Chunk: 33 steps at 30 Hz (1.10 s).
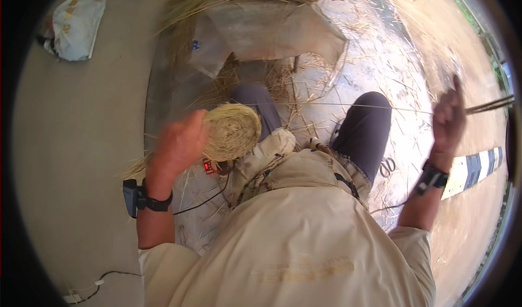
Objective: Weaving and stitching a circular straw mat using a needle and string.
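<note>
Left grip (182, 142) clamps a round, tan straw disc (234, 133), already woven in rings; right grip (450, 118) seems pinched on a long, thin, pale strand (367, 106), not woven in.

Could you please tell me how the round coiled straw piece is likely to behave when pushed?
The coiled straw piece probably keeps its shape, since it looks closely packed. It is likely light for its size, appearing to be dry plant material. Its round outline might let it roll on edge.
</note>
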Available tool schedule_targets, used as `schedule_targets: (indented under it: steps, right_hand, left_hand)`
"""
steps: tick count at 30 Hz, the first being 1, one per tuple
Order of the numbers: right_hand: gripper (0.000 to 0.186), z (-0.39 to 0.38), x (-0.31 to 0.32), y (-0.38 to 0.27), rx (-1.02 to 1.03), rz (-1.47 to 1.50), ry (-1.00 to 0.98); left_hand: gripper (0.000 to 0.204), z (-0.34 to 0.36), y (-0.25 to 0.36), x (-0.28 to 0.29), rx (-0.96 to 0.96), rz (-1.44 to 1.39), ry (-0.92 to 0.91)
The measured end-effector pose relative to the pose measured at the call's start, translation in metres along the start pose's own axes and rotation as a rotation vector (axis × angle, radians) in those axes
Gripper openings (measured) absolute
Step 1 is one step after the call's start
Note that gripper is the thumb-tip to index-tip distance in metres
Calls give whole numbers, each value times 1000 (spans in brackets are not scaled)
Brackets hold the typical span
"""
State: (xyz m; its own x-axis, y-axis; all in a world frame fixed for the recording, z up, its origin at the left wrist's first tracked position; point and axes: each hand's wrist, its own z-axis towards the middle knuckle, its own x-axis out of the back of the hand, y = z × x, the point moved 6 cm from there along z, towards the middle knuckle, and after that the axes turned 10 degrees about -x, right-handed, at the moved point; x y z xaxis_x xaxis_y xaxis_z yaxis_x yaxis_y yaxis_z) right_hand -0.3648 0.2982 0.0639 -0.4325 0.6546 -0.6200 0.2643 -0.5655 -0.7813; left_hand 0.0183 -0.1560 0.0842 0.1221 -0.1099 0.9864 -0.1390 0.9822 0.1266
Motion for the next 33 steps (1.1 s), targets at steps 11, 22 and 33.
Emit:
schedule_targets:
  steps: [11,22,33]
  right_hand:
    - [33,-30,-90,57,272,-1043,-70]
    - [38,-72,-125,211,-843,-769,-647]
    - [37,-44,-170,213,-796,322,-166]
  left_hand:
    - [32,28,45,-10,-187,-258,-61]
    - [44,47,94,-40,-241,-532,-92]
    - [43,53,102,-52,-329,-489,-40]
